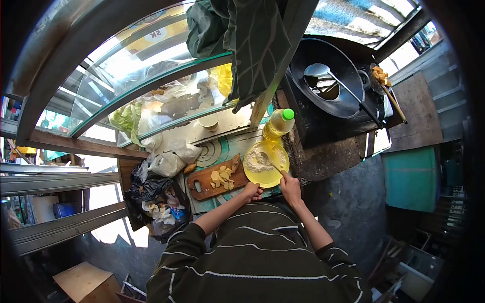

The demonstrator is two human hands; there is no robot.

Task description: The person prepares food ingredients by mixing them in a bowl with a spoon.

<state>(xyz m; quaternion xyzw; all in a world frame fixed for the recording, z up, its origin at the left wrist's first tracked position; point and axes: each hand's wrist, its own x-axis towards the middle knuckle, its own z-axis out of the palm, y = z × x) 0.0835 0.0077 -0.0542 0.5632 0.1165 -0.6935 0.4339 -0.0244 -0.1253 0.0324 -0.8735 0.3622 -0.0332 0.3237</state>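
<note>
A yellow bowl [264, 179] with pale flour [254, 161] and some yellow liquid in it stands on the table in front of me. My left hand [252, 192] is closed on the bowl's near left rim. In my closed right hand [290, 188] is a spoon [273, 163], its head down in the flour. Left of the bowl, a wooden cutting board [201, 178] carries several pale yellow slices [222, 178]. A brownish root-like piece [236, 162] lies at the board's far right end. Behind the bowl stands a bottle of yellow oil [277, 126] with a green cap.
A large black wok [313, 93] with a long-handled turner [348, 94] sits on the stove at right, beside a strainer of fried pieces [380, 76]. A glass case [172, 113] stands behind the table. A black rubbish bag [146, 189] is at left.
</note>
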